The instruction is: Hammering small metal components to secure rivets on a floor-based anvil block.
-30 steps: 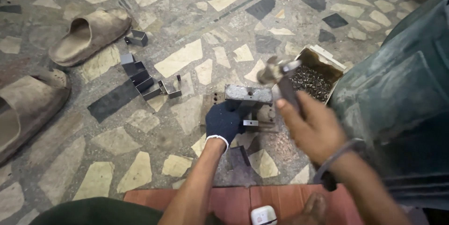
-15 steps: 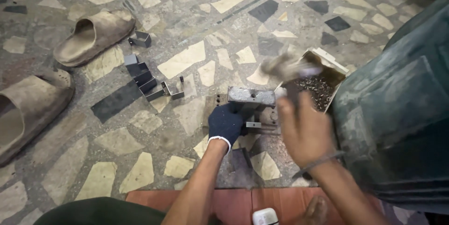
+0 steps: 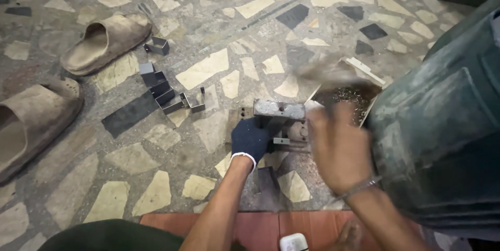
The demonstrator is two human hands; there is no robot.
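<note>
Head view: gloved left hand (image 3: 251, 137) pins a small metal piece against the steel block (image 3: 279, 109) on the stone floor (image 3: 208, 68), right hand (image 3: 338, 147) fisted round a motion-blurred hammer (image 3: 333, 74), mid-strike; next blow needs square aim, clear of fingers.

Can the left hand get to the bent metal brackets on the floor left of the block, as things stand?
Probably yes. The gloved left hand rests by the steel block, and only bare floor lies between it and the brackets. It would have to let go of the small piece it steadies.
</note>
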